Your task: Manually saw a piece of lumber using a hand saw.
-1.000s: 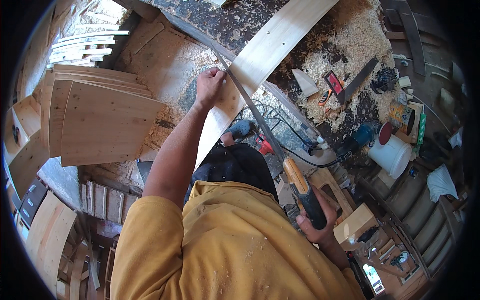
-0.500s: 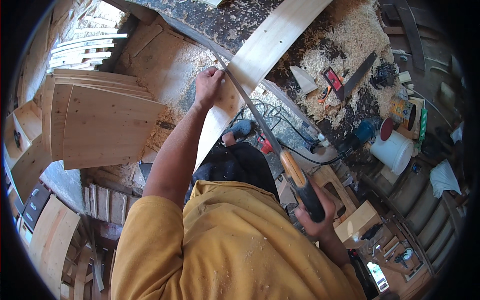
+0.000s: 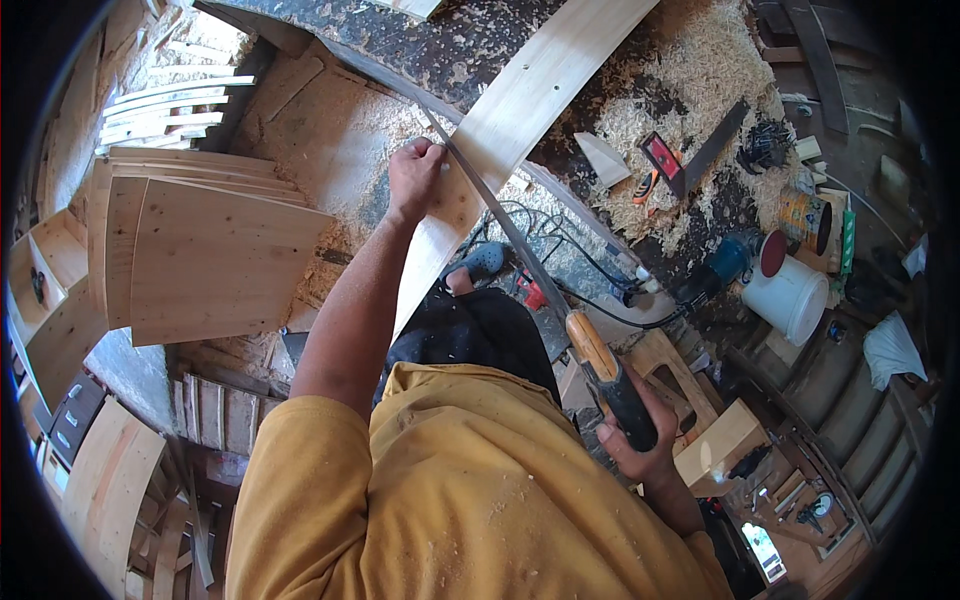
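A long pale plank [image 3: 540, 75] with small holes runs diagonally from my waist up across the dark, flaking workbench [image 3: 430, 55]. My left hand [image 3: 416, 176] is closed on the plank's left edge, its knuckles right beside a handsaw blade [image 3: 500, 222] lying across the wood. The saw's wood-and-black handle [image 3: 602, 362] is in my right hand [image 3: 640, 430], low at the right. Whether the teeth are sunk in a cut is too small to tell. A red-and-black square [image 3: 668, 165], an orange-handled tool and a pale wedge [image 3: 600, 160] lie in shavings right of the plank.
Curved plywood panels [image 3: 215, 260] are stacked at left, beside open wooden boxes [image 3: 50, 270]. At right are a blue power tool [image 3: 715, 270], a white bucket [image 3: 785, 300] and a white bag [image 3: 890, 350]. Cables loop below the bench edge by my foot [image 3: 478, 263] and a red tool.
The saw slid slightly forward half a second ago and now sits drawn back toward me. My left hand stays in place on the plank. The view has shifted a little.
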`<act>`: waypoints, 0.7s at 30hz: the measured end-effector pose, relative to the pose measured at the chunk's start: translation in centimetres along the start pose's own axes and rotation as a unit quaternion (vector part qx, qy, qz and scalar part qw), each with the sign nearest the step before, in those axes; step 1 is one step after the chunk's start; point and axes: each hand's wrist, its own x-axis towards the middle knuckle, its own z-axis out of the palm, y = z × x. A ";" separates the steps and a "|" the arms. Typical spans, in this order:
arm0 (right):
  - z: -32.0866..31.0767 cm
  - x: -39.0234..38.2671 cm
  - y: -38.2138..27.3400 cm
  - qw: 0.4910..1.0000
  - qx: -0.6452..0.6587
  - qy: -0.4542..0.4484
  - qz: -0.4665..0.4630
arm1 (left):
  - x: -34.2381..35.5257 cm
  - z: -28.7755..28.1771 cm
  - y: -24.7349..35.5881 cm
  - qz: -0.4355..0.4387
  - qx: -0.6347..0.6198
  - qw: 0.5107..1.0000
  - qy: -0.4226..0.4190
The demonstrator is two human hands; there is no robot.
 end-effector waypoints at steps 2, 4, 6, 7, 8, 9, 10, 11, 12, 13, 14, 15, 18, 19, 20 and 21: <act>-0.1 -0.3 0.2 1.000 -0.003 0.000 -0.004 | -0.3 -0.1 0.6 -0.005 -0.006 1.000 -0.001; -0.5 -1.5 1.0 0.999 -0.029 0.005 -0.016 | -0.4 0.0 0.7 -0.011 -0.012 1.000 -0.002; -0.7 -1.6 1.1 1.000 -0.009 0.004 -0.010 | -0.4 0.2 0.5 0.017 0.039 0.999 0.016; -0.7 -1.6 1.0 1.000 0.011 0.003 -0.002 | -0.3 0.3 0.4 0.017 0.039 0.999 0.016; -0.5 -1.0 0.9 1.000 0.010 0.003 -0.002 | -0.1 0.4 0.4 0.013 0.048 0.999 0.021; -0.2 0.1 0.7 1.000 0.021 0.006 0.002 | -0.1 0.6 0.3 0.009 0.057 0.998 0.025; 0.0 0.7 0.7 0.999 0.032 0.010 0.007 | -0.1 0.6 0.2 0.009 0.057 0.998 0.024; 0.2 1.0 1.0 0.999 0.033 0.011 0.006 | 0.1 0.4 0.1 -0.010 0.033 0.999 0.012; 0.4 1.2 1.4 0.999 0.028 0.017 -0.015 | 0.4 0.2 0.1 -0.029 0.010 1.000 0.001; 0.4 1.1 1.5 0.999 0.021 0.026 -0.033 | 0.5 0.4 0.5 -0.022 0.020 1.000 -0.004; 0.2 0.5 1.5 0.999 0.021 0.029 -0.032 | 0.2 0.4 0.7 -0.021 0.019 1.000 -0.007; -0.1 -0.2 1.4 0.999 0.036 0.033 -0.016 | -0.1 0.4 1.1 -0.009 0.037 0.999 0.004; -0.8 -3.2 2.8 0.990 0.109 0.094 -0.004 | 0.4 0.2 0.7 0.009 0.037 0.999 -0.004; -1.0 -4.2 3.7 0.975 0.170 0.143 -0.004 | 0.1 0.4 1.0 0.041 0.084 0.996 0.004; -1.5 -4.8 4.5 0.973 0.173 0.150 -0.014 | -0.3 0.0 1.3 0.074 0.131 0.988 0.017; -2.0 -5.5 5.3 0.951 0.277 0.136 -0.027 | -0.9 -0.3 1.5 0.084 0.153 0.985 0.010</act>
